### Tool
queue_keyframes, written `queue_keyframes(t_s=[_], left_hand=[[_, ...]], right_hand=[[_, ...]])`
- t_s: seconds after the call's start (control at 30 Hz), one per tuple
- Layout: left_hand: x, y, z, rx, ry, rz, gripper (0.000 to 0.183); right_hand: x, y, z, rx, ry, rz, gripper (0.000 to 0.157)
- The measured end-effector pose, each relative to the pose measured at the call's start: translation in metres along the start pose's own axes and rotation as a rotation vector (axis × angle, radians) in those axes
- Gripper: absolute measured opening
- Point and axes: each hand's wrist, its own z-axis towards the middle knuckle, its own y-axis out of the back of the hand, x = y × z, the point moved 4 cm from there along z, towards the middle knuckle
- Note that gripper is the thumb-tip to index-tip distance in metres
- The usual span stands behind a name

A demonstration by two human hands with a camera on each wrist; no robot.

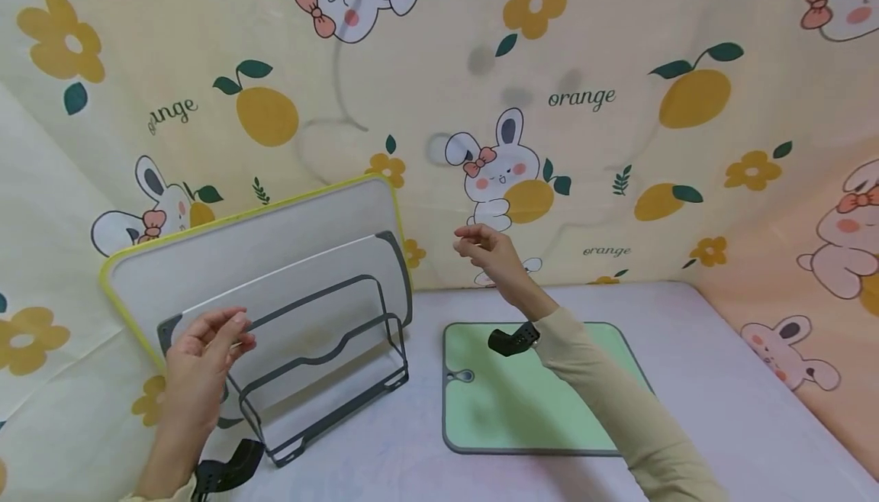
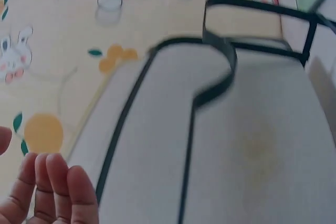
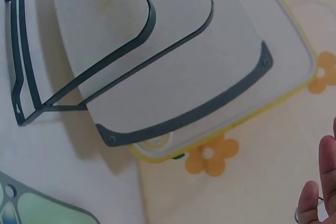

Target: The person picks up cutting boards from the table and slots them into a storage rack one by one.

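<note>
In the head view a dark wire rack [image 1: 336,349] stands on the left of the table with two boards leaning in it. The nearer white board [image 1: 295,296] has grey corners; behind it rises a larger board with a yellow rim [image 1: 240,216]. My left hand [image 1: 206,357] is raised before the rack's left side, fingers loosely bent and holding nothing. Over the table's back edge hovers my right hand [image 1: 497,262], its fingers also loosely bent around nothing. Below that arm a green cutting board [image 1: 508,410] with a grey edge lies flat, partly covered by the sleeve.
A white surface [image 1: 693,380] spreads under the rack and green board. Behind it hangs a patterned cloth [image 1: 426,52] with rabbits and oranges, which continues down the right side. Black wrist bands with cameras sit on both wrists.
</note>
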Motion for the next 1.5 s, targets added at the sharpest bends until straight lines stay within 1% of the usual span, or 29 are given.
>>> queue_keyframes(t_s=[0.13,0.2,0.33,0.43,0.6,0.73,0.83,1.03,1.17,1.37,1.5], left_hand=[[-0.001,-0.024,0.0,0.117,-0.014,0.03,0.028],[0.0,-0.035,0.0,0.161,-0.005,0.046,0.03],[0.002,-0.058,-0.002,0.246,0.014,0.06,0.028],[0.004,-0.073,-0.003,0.299,0.022,0.083,0.027],[0.007,-0.096,-0.003,0.358,0.034,0.131,0.031],[0.013,-0.113,-0.003,0.391,0.061,0.133,0.028],[0.019,-0.125,-0.005,0.411,0.087,0.129,0.026],[0.034,-0.145,-0.014,0.451,0.118,0.104,0.023],[0.043,-0.155,-0.018,0.464,0.135,0.083,0.022],[0.055,-0.17,-0.018,0.467,0.126,0.1,0.026],[0.067,-0.179,-0.018,0.467,0.147,0.108,0.029]], right_hand=[[0.003,0.014,-0.009,-0.005,0.008,0.01,0.032],[0.004,0.021,-0.015,-0.011,0.008,0.007,0.032],[0.005,0.038,-0.026,-0.02,0.007,-0.008,0.031],[0.006,0.05,-0.033,-0.033,0.001,-0.013,0.03],[0.006,0.072,-0.042,-0.069,-0.025,-0.03,0.028],[0.006,0.089,-0.049,-0.097,-0.027,-0.035,0.026],[0.006,0.1,-0.057,-0.117,-0.021,-0.027,0.021],[-0.003,0.118,-0.076,-0.148,-0.027,-0.012,0.013],[-0.009,0.127,-0.088,-0.162,-0.046,0.006,0.014],[-0.016,0.143,-0.1,-0.202,-0.044,0.027,0.017],[-0.021,0.154,-0.107,-0.227,-0.053,0.035,0.017]])
